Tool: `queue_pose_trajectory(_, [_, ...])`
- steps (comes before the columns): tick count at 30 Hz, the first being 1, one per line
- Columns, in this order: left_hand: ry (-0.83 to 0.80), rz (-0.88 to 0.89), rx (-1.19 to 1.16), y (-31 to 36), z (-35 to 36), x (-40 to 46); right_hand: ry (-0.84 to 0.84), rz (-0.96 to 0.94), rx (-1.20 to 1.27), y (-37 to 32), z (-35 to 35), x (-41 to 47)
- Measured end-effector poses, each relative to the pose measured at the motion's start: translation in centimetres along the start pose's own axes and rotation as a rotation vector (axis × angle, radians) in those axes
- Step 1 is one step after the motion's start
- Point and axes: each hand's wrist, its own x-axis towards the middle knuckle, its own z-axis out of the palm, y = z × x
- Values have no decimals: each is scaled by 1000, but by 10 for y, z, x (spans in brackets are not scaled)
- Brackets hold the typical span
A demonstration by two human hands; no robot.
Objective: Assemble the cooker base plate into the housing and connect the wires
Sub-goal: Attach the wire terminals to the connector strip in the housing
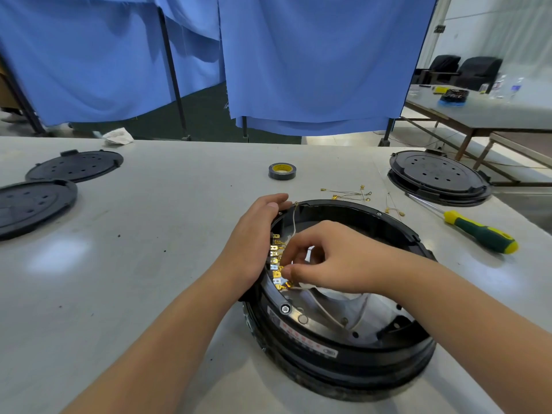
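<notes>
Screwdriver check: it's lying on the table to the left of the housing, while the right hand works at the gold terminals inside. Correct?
Not quite. The head view shows the screwdriver on the table to the right of the housing, not the left. The right hand is indeed at the gold terminals inside.

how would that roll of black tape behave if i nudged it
The tape roll lies flat on the table, so it would probably slide, not roll. It looks small and hollow-cored, so likely light. Stood on edge, it could roll away.
</notes>
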Motion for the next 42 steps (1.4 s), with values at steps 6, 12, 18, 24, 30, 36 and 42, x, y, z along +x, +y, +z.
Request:
queue_pose_trajectory(6, [-5, -1, 2, -1, -1, 0, 5, 10, 45, 3, 0, 3])
queue_pose_trajectory(12, [2, -7, 5, -1, 0, 0, 59, 5, -23, 2, 0, 1])
queue_pose_trajectory(18, [9, -6, 4, 0, 0, -1, 83, 5, -80, -1, 1, 0])
queue_pose_trajectory(24, [5, -3, 0, -1, 0, 0, 105, -8, -117, -2, 4, 1])
queue_pose_trajectory(30, [16, -19, -20, -1, 1, 1, 141, -31, -165, -4, 6, 0])
queue_pose_trajectory(36, [24, -26, -28, -3, 2, 1, 155, -33, -222, -8, 10, 0])
queue_pose_trajectory(42, [14, -16, -20, -4, 2, 2, 162, -26, -236, -10, 13, 1])
